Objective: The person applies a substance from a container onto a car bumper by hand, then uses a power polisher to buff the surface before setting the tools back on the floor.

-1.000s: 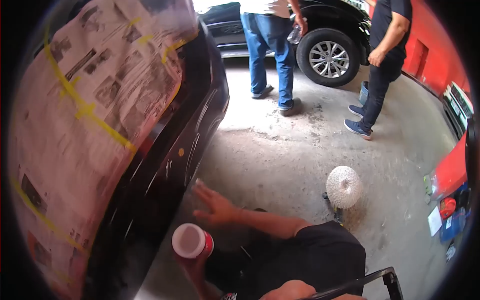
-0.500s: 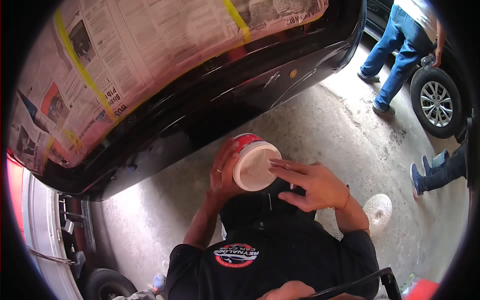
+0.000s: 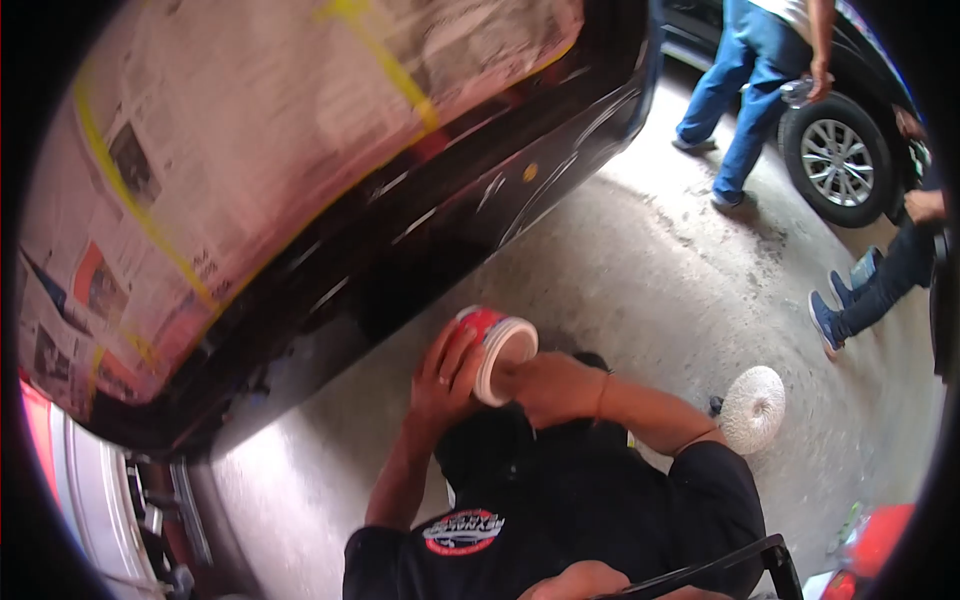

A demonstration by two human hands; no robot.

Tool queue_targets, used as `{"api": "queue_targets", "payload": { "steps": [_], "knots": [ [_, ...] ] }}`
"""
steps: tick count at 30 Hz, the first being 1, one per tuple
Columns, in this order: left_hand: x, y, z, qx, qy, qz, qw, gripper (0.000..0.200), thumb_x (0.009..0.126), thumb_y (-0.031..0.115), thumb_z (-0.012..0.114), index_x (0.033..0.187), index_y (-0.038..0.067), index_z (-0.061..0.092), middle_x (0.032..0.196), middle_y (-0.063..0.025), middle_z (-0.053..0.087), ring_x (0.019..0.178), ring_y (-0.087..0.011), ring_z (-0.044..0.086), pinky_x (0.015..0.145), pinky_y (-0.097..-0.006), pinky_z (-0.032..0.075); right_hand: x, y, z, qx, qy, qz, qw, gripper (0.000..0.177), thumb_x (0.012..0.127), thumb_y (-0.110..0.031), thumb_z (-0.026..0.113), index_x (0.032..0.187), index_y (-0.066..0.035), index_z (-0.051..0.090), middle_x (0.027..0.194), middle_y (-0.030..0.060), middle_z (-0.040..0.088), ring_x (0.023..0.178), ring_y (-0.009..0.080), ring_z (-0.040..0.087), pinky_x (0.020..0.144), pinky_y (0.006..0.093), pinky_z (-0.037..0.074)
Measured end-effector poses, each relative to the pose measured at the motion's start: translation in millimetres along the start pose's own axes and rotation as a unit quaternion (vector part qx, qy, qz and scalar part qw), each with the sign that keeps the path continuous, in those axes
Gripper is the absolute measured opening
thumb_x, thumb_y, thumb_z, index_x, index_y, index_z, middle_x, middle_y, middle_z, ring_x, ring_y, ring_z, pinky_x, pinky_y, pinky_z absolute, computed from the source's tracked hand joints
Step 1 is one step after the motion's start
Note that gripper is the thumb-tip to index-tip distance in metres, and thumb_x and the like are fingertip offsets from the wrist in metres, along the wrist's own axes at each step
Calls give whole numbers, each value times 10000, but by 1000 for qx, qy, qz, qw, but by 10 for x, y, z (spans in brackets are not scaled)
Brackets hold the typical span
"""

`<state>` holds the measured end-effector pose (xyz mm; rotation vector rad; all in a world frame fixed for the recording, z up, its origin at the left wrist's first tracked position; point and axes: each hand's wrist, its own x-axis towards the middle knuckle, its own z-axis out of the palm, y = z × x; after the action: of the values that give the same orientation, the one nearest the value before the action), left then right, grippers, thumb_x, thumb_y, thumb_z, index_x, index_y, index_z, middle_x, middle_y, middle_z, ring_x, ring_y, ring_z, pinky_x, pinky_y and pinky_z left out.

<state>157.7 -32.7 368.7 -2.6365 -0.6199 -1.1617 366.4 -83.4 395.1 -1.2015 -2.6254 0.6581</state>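
Note:
My left hand (image 3: 445, 372) is closed around the side of a round tub (image 3: 480, 322) with a red label and a pale rim. The tub is tipped so that its open mouth faces to the right. My right hand (image 3: 555, 390) is at that mouth, its fingers reaching inside, where they are hidden and blurred. Beyond the tub is a glossy black car panel (image 3: 400, 235), masked above with newspaper (image 3: 270, 130) and yellow tape (image 3: 140, 215). Neither hand touches the panel.
A white, fluffy round pad (image 3: 754, 410) lies to the right over the concrete floor (image 3: 640, 265). A person in jeans (image 3: 745, 75) holds a clear bottle (image 3: 797, 92) beside a car wheel (image 3: 835, 162). Another person's legs (image 3: 885, 300) show at the right edge.
My right hand has moved from beside the tub's rim into its mouth. The tub has turned more to the right. The view has shifted, and a second person's hand now shows at the right.

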Motion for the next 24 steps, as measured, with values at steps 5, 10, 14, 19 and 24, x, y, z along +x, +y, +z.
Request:
{"api": "queue_targets", "payload": {
  "steps": [5,10,14,19,24],
  "knots": [
    [-154,72,273,-45,23,-45,998,773,645,315,888,1251,39,496,1281,-178,570,1175,-402,578,912,-486,555,33,312,311,2,29,-54,998,646,661,-82,660,1289,-4,532,1014,196,689,885,390,676,768,455,557],
    [-140,194,296,-113,-35,-171,978,952,564,330,938,1312,26,434,1277,-203,563,1153,-391,589,963,-487,510,-136,385,103,54,95,-50,993,570,717,-115,653,1282,-62,593,1073,206,678,919,388,671,794,470,539],
    [-475,200,344,-142,-24,-375,916,1089,511,260,955,1406,38,375,1291,-193,563,1178,-343,583,980,-453,491,-323,536,-518,60,217,87,970,476,827,-206,659,1286,-88,620,1154,197,662,911,368,679,769,459,544],
    [-687,192,236,-183,4,-425,887,1147,494,243,964,1437,38,344,1297,-173,562,1183,-328,578,991,-459,477,-165,2025,-894,164,537,147,814,432,872,-241,665,1266,-68,629,1135,182,694,924,291,702,793,388,552],
    [-951,179,181,-115,0,-443,889,1210,451,383,973,1437,51,356,1326,-189,545,1211,-375,553,986,-499,462,-59,3705,-1547,193,628,241,714,525,775,-118,560,1287,-8,590,1190,202,677,1128,299,650,968,360,498]
  ]
}}
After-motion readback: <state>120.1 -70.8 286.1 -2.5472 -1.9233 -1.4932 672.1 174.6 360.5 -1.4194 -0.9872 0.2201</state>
